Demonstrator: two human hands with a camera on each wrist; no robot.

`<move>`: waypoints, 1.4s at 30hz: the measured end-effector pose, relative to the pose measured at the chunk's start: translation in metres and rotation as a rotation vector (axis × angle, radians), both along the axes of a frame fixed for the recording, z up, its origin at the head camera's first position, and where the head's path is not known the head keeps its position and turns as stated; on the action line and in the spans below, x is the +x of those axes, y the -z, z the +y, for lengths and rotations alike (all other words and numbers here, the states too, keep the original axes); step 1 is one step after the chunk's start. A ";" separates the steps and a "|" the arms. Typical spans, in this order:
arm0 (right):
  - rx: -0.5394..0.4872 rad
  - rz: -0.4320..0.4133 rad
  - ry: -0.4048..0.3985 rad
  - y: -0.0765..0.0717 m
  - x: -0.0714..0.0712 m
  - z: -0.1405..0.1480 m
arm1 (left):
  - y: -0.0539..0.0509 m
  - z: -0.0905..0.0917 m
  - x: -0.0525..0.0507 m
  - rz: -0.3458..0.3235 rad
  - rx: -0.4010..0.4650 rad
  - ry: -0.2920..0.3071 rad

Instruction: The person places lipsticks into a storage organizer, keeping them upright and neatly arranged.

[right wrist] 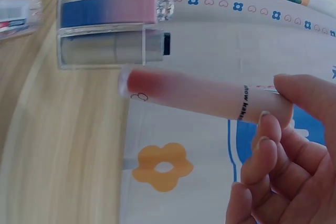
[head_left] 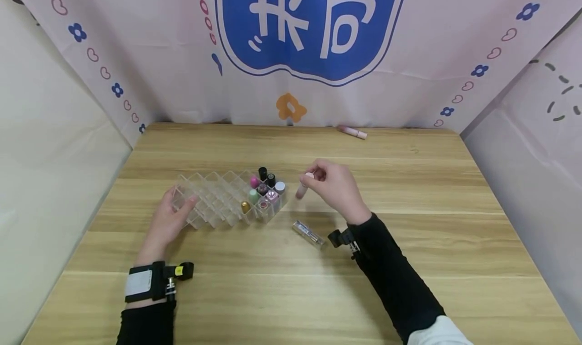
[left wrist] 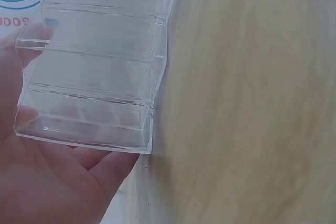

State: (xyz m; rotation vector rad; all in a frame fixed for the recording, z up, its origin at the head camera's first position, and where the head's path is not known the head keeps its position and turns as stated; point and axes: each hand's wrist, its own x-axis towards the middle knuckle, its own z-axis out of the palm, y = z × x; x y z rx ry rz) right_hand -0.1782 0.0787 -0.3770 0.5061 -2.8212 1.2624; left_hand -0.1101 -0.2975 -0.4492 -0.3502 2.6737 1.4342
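Note:
A clear plastic lipstick organizer (head_left: 206, 203) with slanted square compartments sits on the table, and its right end holds several lipsticks and lip glosses (head_left: 253, 196). My left hand (head_left: 165, 221) grips the organizer's left end, thumb on the near side. The left wrist view shows the palm (left wrist: 58, 187) close to the organizer's clear wall (left wrist: 94, 74). To the right of the filled end, my right hand (head_left: 335, 187) pinches a lip gloss tube (right wrist: 194, 94) by its pale cap. That tube, reddish at the bottom, is held off the table, apart from the organizer.
A clear tube with a label (head_left: 309, 235) lies on the table in front of the right hand. Another pink tube (head_left: 352, 132) lies at the back edge, by the printed cloth backdrop (head_left: 173, 77). White cloth (head_left: 50, 148) hangs along both sides.

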 end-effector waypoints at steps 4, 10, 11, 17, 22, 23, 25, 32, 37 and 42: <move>-0.018 0.040 -0.007 -0.005 -0.001 -0.007 | 0.000 -0.001 0.000 -0.002 -0.016 0.004; -0.048 0.080 -0.020 -0.012 -0.003 -0.018 | -0.001 -0.002 0.000 -0.003 -0.004 0.001; -0.056 0.082 -0.021 -0.014 -0.003 -0.020 | 0.000 -0.002 0.000 -0.005 -0.002 0.001; -0.097 0.074 -0.041 -0.020 -0.003 -0.031 | 0.001 -0.003 0.001 -0.003 -0.004 0.001; -0.103 0.091 -0.055 -0.019 -0.004 -0.040 | 0.003 -0.003 0.003 0.004 0.004 -0.002; -0.104 0.093 -0.057 -0.020 -0.004 -0.042 | 0.003 -0.003 0.003 0.006 0.004 -0.003; -0.113 0.096 -0.060 -0.020 -0.005 -0.046 | 0.004 -0.003 0.004 0.006 0.003 -0.004; -0.156 0.101 -0.074 -0.018 -0.010 -0.059 | 0.003 -0.003 0.004 -0.006 0.004 -0.002; -0.168 0.090 -0.095 -0.014 -0.010 -0.068 | 0.003 -0.002 0.001 -0.008 0.003 0.003; -0.164 0.101 -0.121 -0.011 -0.008 -0.077 | 0.004 -0.002 -0.001 0.008 0.010 0.003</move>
